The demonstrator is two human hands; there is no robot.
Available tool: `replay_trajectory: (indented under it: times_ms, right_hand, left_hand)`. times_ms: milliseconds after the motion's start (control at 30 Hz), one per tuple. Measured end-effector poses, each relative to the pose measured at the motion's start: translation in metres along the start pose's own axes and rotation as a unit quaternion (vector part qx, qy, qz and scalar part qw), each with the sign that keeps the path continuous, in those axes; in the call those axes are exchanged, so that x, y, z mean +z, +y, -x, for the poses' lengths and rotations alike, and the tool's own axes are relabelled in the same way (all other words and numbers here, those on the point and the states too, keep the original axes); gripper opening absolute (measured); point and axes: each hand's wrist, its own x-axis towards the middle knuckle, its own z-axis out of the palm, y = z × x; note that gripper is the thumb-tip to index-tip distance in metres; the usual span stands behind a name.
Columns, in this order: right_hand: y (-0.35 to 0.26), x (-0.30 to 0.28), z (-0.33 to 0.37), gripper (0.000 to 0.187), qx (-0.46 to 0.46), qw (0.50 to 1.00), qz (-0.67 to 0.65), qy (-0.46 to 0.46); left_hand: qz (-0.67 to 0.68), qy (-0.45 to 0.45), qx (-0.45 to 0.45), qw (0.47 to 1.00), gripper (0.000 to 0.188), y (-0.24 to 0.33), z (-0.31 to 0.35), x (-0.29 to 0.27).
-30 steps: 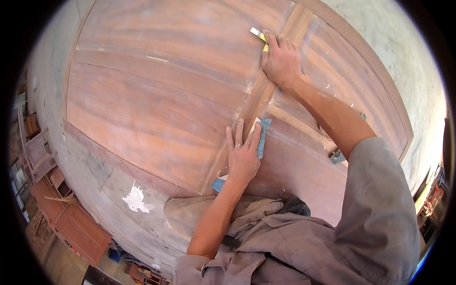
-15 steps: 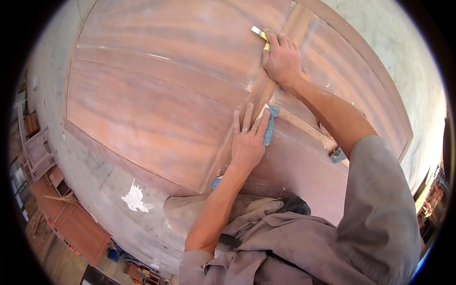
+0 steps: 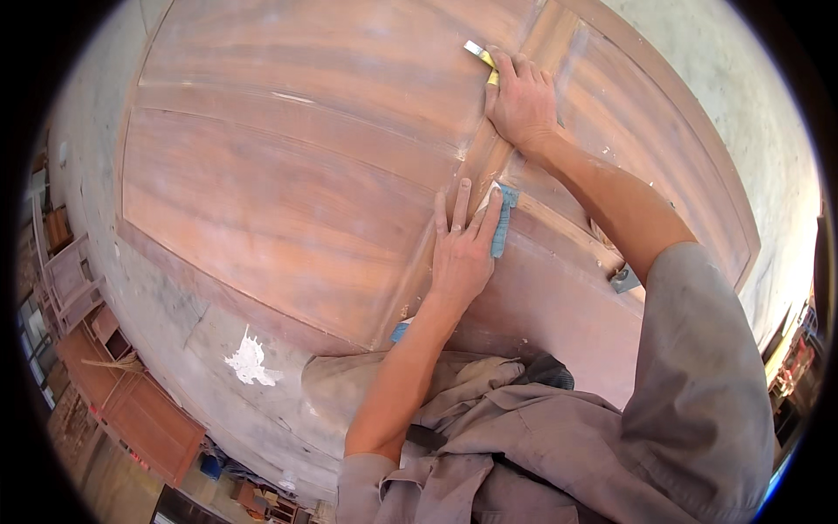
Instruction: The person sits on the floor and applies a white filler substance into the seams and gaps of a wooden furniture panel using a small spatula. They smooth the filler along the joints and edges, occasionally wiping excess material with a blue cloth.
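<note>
A large reddish-brown panelled wooden door lies flat before me. My left hand presses on its middle rail, fingers stretched forward. A folded blue sheet with a pale edge, like sandpaper, is pinned under the digit on that hand's right side. Farther up the same rail, my right hand rests on the wood. Between its thumb and forefinger it grips a small yellow tool with a silvery-white end; its kind is unclear. The rest of the tool is hidden by the palm.
A small dark block lies on the door near my right elbow, and a small blue piece by my left forearm. White splatter marks the grey floor. Wooden furniture parts stand at the far left.
The view has shifted slightly. My left hand and the blue sheet have slid a little forward along the rail. My right hand stays about where it was, holding the yellow tool.
</note>
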Motion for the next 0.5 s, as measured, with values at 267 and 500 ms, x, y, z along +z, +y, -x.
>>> replay_trajectory:
  times_ms: [267,500]
  right_hand:
    - [0.002,-0.002,0.001,0.057,-0.009,1.000,-0.009,0.019]
    - [-0.003,-0.001,0.007,0.054,0.008,1.000,0.003,-0.013]
  left_hand:
    - [0.010,-0.005,-0.003,1.000,0.080,0.007,0.001,-0.003]
    - [-0.003,0.007,-0.001,1.000,0.079,0.000,-0.005,0.006]
